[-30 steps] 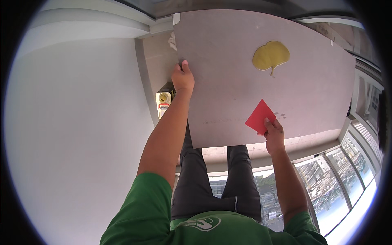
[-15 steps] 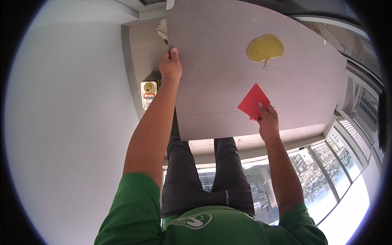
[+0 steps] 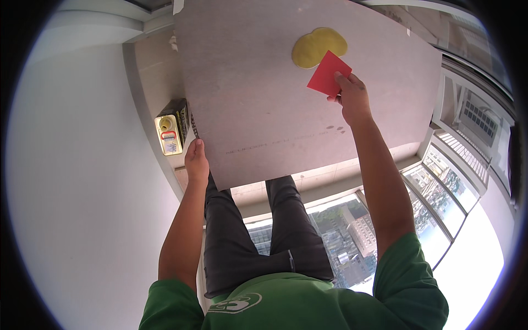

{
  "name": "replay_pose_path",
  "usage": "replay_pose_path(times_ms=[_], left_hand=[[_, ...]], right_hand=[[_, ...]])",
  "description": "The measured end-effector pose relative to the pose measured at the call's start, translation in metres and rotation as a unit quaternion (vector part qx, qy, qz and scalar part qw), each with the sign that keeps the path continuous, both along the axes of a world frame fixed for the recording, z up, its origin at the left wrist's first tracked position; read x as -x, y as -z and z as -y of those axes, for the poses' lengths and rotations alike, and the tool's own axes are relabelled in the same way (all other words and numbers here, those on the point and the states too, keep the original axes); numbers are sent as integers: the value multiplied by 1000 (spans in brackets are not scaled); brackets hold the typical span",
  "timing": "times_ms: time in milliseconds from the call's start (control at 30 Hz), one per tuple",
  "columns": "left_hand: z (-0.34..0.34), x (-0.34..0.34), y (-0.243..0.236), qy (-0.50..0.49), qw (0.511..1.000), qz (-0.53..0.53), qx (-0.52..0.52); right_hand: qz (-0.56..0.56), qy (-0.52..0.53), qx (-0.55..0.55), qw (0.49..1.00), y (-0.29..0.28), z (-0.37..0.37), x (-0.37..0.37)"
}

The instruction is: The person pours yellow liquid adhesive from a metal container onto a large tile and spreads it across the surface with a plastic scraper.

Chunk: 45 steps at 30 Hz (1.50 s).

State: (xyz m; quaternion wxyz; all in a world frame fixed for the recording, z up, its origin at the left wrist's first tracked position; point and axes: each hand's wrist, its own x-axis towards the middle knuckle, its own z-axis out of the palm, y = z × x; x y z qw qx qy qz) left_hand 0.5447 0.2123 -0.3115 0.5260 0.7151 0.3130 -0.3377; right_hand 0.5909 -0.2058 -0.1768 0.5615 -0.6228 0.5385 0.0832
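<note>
A large grey-brown board (image 3: 247,110) lies in front of me, with a yellow puddle (image 3: 316,47) of thick, glossy liquid on its far part. My right hand (image 3: 355,99) pinches a flat red square spreader (image 3: 329,74), thumb on top. The spreader's far corner overlaps the near edge of the puddle in view; whether it touches the liquid is hard to tell. My left hand (image 3: 197,159) is at the board's left edge near the close corner, thumb up and the other fingers mostly hidden, gripping the edge.
A rectangular metal can (image 3: 169,135) with a yellow spout and red handle stands on the floor left of the board. A white wall (image 3: 82,165) rises at the left. Windows (image 3: 434,192) and an air-conditioning unit (image 3: 481,118) show at the right.
My right hand has carried the spreader away from me to the puddle's near edge. My left hand has slid nearer along the board's left edge. The view has shifted, so the board appears further left.
</note>
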Motion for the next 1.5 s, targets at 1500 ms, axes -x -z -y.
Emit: replay_pose_path(times_ms=[1500], left_hand=[[-31,102,-78,346,918,-98,-170]], right_hand=[[126,194,-239,943,-21,-25,-31]])
